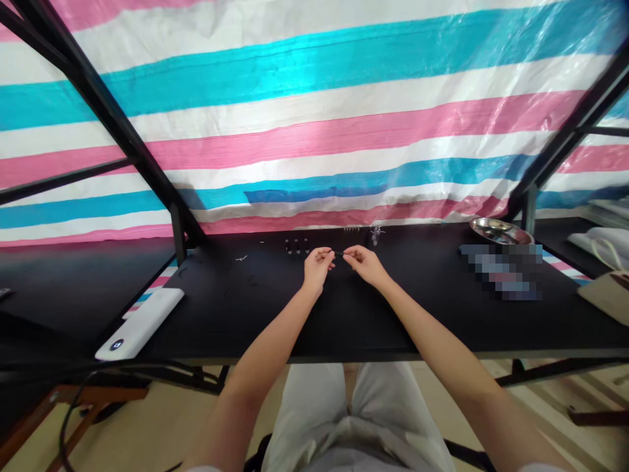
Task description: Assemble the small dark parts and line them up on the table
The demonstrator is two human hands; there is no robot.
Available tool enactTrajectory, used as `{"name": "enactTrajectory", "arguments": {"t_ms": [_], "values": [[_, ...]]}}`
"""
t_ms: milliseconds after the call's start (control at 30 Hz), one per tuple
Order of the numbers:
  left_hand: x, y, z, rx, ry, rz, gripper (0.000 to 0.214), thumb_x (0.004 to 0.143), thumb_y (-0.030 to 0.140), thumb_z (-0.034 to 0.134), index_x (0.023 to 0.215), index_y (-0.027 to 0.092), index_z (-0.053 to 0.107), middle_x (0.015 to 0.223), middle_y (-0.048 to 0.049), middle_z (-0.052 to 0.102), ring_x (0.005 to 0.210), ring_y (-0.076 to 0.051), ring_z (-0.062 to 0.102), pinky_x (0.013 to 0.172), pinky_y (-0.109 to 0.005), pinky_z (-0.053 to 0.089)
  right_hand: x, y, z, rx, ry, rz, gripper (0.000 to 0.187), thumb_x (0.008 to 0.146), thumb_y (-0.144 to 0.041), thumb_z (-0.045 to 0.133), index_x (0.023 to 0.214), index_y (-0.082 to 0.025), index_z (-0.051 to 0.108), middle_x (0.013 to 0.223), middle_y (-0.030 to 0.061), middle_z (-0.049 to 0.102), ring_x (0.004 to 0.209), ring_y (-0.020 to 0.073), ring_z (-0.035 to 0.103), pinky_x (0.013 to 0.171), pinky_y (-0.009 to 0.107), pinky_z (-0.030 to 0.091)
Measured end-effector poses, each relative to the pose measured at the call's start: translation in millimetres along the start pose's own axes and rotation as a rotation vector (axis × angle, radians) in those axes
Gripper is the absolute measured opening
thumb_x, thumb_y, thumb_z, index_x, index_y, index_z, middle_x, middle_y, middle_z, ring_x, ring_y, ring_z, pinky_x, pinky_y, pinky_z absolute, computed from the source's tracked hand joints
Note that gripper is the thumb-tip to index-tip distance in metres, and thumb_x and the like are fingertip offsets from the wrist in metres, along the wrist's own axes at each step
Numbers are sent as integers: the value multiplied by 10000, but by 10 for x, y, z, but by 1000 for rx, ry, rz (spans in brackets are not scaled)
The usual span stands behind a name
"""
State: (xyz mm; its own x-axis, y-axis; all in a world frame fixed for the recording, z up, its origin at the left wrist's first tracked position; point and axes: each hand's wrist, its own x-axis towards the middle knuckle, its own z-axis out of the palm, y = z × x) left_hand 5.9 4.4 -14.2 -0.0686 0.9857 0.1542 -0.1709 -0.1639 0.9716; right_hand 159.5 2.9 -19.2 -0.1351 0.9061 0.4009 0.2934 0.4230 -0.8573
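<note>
Near the far side of the black table (pixel 236 314), a small dark cylinder-like piece (pixel 339 254) spans the gap between my two hands. My left hand (pixel 318 267) pinches one end of it, fingers closed. The other end sits between the thumb and fingertips of my right hand (pixel 363 263). Three small dark pieces with pale ends (pixel 297 246) stand in a row just left of my left hand. Beyond my hands lies a row of tiny metallic pieces (pixel 351 229). A clear, shiny cluster of small parts (pixel 377 235) rests behind my right hand.
A white power bank (pixel 142 324) lies at the table's left edge. On the right are a shiny metal dish (pixel 501 231) and a blurred-out item (pixel 501 272). White scraps (pixel 241 257) lie at left. Black frame posts (pixel 108 105) slant up before a striped sheet (pixel 314 124).
</note>
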Motion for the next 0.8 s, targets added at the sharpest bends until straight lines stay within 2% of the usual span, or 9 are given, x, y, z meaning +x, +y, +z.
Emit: {"name": "enactTrajectory", "arguments": {"t_ms": [133,200,300,400,467,567,733,800], "values": [[14,-21,-6,6,13,-7,276,650,308,671,823,128,553,641,21,566,479,-56,515,477,-189,385,-17,-38,-139,-335,-114,-132,151,819,-309,494,877,-191,570,751,19,598,624,121,520,627,256,422],[17,-21,-8,21,22,-7,262,655,297,664,819,130,547,644,24,560,472,-53,511,458,-182,373,-18,-43,-223,-495,-163,-143,103,818,-260,493,850,-197,568,750,20,590,631,126,512,624,254,405],[13,5,-10,73,28,-5,236,663,279,653,813,133,543,644,27,555,457,-48,502,433,-172,354,-12,-30,-304,-591,-147,-160,74,815,-208,486,811,-194,558,772,32,568,689,143,513,653,262,403],[-7,43,-3,120,-13,-24,228,654,271,662,798,134,549,605,41,536,440,-46,489,435,-173,366,-4,-22,-294,-502,-28,-242,89,829,-211,465,831,-188,551,834,47,535,754,148,506,712,273,414],[-28,58,11,131,-82,-36,231,649,272,668,797,134,557,592,44,533,437,-46,488,451,-180,391,-2,-22,-257,-421,8,-257,92,828,-238,471,838,-185,545,831,42,514,714,135,492,688,267,419],[-56,51,36,146,-166,-15,224,653,270,664,795,131,562,591,43,534,439,-46,492,466,-187,410,-1,-19,-215,-343,15,-208,110,817,-279,486,821,-182,538,790,27,506,653,122,474,631,259,414],[-64,40,41,177,-169,-32,219,643,259,670,783,130,562,587,37,544,428,-48,488,443,-183,393,17,3,-179,-98,211,-44,218,805,-383,496,863,-176,534,706,4,538,596,114,480,596,259,413],[-60,52,33,142,-182,-62,227,645,271,671,786,129,565,604,25,565,432,-50,493,441,-181,387,17,10,-128,4,179,-21,259,791,-423,512,870,-177,533,697,1,546,586,111,486,577,252,415]]}}
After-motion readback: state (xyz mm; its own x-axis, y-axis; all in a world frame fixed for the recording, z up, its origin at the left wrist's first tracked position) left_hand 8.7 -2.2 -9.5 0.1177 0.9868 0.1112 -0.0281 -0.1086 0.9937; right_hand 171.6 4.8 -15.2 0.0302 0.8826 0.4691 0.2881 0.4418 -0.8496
